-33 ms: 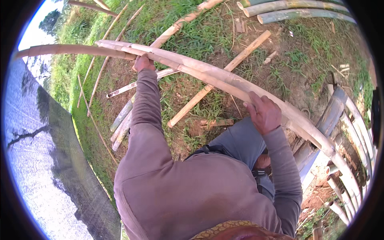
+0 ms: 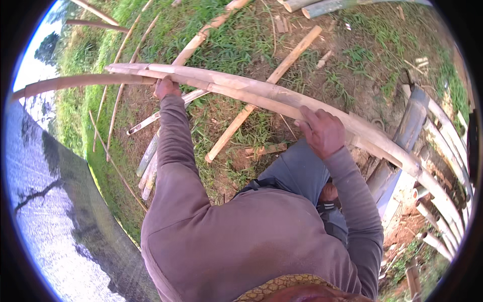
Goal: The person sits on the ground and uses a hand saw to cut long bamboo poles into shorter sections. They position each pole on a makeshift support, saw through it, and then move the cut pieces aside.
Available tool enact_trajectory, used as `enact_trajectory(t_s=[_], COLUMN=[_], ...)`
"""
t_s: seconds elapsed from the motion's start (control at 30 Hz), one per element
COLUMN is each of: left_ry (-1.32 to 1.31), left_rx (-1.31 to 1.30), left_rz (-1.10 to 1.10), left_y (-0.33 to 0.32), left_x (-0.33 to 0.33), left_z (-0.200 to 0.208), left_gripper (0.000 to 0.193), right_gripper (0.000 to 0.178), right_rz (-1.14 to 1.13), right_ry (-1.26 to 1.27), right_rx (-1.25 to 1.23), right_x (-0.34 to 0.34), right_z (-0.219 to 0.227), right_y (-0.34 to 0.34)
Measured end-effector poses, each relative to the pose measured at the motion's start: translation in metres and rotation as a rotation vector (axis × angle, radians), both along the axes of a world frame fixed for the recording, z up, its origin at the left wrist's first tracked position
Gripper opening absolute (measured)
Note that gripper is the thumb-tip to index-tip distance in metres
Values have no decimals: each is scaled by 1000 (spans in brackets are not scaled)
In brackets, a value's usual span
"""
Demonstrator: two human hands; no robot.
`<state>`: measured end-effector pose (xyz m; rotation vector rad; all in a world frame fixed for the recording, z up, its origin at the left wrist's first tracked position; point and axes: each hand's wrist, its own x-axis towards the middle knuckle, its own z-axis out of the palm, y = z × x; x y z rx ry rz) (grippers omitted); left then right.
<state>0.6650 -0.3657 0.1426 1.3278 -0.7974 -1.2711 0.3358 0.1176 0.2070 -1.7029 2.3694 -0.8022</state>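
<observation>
Near bamboo length: running (image 2: 266, 103) side to side across my view, above the grassy ground (image 2: 362, 85) and in front of the wearer's chest; both hands are working at its near edge.
Far bamboo length: lying (image 2: 241, 81) alongside the near one and partly overlapping it, so the pair is probably being handled as one bundle.
Left hand: reaching (image 2: 167, 89) well out with the arm nearly straight; its fingers are grasping the near bamboo length toward the left end, I am judging to bear the overhang there. The fingertips are hiding from me underneath.
Right hand: bending (image 2: 324, 132) its fingers onto the near edge, thumb on the near side, above the bent knee (image 2: 297, 173). I am not managing to tell whether it is clenching or only steadying. The wide spacing between hands is likely countering roll and sag.
Brown pole: extending (image 2: 60, 84) leftward from beside the left hand; I am not able to tell whether it is joining the others.
Dark bamboo: slanting (image 2: 414, 116) beneath the right part of the pair, perhaps serving as a rest; contact is not showing clearly.
Yellowish pole: lying (image 2: 234, 131) on the ground, passing beneath both lengths.
</observation>
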Motion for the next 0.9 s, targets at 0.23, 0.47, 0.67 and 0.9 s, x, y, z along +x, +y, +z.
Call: enact_trajectory(t_s=[0.23, 0.47, 0.67, 0.9], left_ry=[-812, -1306, -1323, -1352], left_rx=[-653, -1185, -1202, -1246], left_rz=[-367, -1488, -1660, -1654], left_y=[180, 292, 293, 307], left_x=[-122, -213, -251, -251], left_z=[29, 56, 20, 23], left_gripper=[63, 104, 102, 105], right_gripper=[34, 37, 45, 33], right_rz=[-196, -219, -291, -1084], right_ry=[89, -5, 208, 119], right_rx=[11, 103, -42, -190], right_x=[-6, 2, -4, -13], right_z=[-45, -57, -71, -56], right_y=[-19, -18, 7, 289])
